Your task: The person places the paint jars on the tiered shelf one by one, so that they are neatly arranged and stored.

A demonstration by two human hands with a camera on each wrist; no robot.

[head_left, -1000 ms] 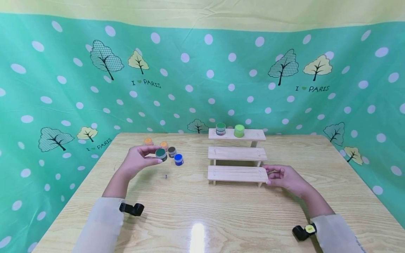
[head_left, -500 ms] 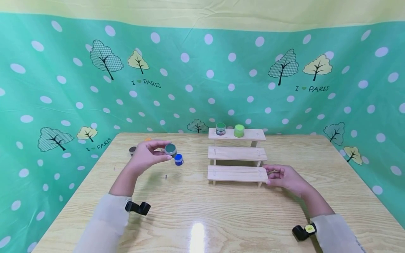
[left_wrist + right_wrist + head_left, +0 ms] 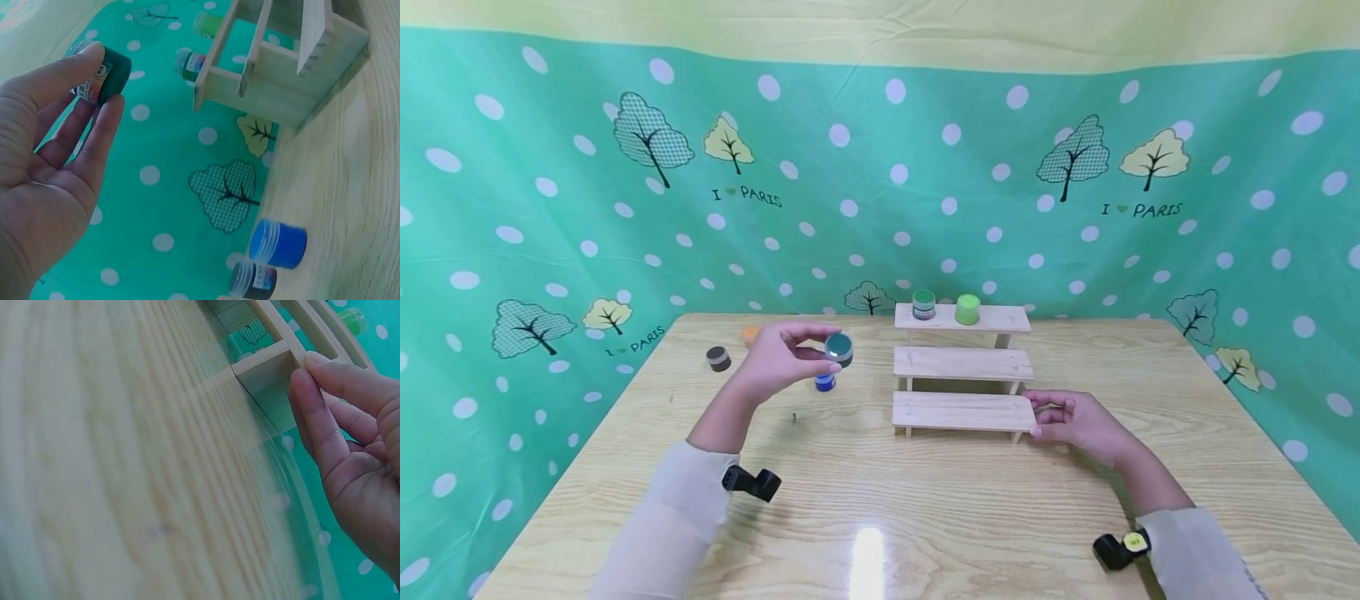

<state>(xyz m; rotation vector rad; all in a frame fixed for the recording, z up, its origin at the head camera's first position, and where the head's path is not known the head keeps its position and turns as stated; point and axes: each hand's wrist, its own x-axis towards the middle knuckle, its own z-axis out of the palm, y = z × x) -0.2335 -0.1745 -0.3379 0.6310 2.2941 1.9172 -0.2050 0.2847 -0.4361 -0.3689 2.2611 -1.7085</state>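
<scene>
Over the tabletop (image 3: 850, 475), head view: dark green jar (image 3: 838, 349) held up off the wood, left of the wooden stand (image 3: 962, 363).
Left hand (image 3: 778, 364), head view: gripping that jar between thumb and fingertips; taken by its sides, probably because a small round body offers good purchase there and leaves the top uncovered.
Right hand (image 3: 1078, 427), head view: pinching the right end of the lowest step (image 3: 958, 410); likely a brace, to keep light wood from sliding.
Top step (image 3: 1004, 318), head view: bearing a green jar (image 3: 923, 306) and a light green jar (image 3: 967, 310), side by side, not touching; perhaps paired for colour.
Loose jars, head view: dark jar (image 3: 718, 359), orange jar (image 3: 749, 335) and blue jar (image 3: 825, 382), all toward the left; handy for that arm. Blue partly hidden behind hand and held jar.
Paper label (image 3: 94, 85), left wrist view: facing the camera, thumb across it, fingertips opposite, palm off the jar; a fingertip hold, probably enough for so light a load.
Stand's end, right wrist view: pinched at the board's corner by thumb and index finger, just above the support; gripped at the edge, likely to keep the steps unobstructed.
</scene>
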